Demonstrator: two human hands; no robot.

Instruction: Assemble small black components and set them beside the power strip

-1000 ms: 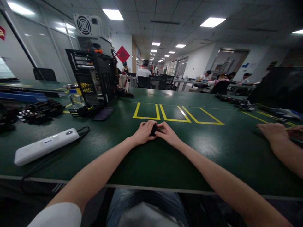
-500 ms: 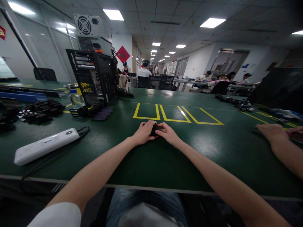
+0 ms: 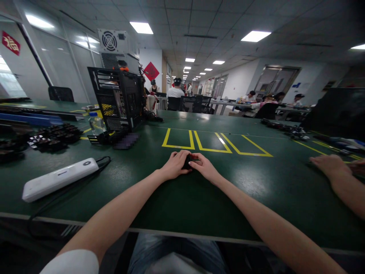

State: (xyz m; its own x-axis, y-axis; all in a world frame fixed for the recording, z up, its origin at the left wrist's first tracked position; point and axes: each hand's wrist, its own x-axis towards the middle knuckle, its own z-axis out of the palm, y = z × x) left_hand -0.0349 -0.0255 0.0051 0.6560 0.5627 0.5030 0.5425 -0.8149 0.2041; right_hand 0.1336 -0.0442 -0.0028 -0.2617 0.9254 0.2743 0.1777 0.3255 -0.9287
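Viewpoint has tilted slightly up, with left hand (image 3: pixel 174 166) and right hand (image 3: pixel 205 167) gripping what seems a black part (image 3: pixel 186 163).

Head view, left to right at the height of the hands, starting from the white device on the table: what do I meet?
White device → left hand → small black object → right hand → another person's hand.
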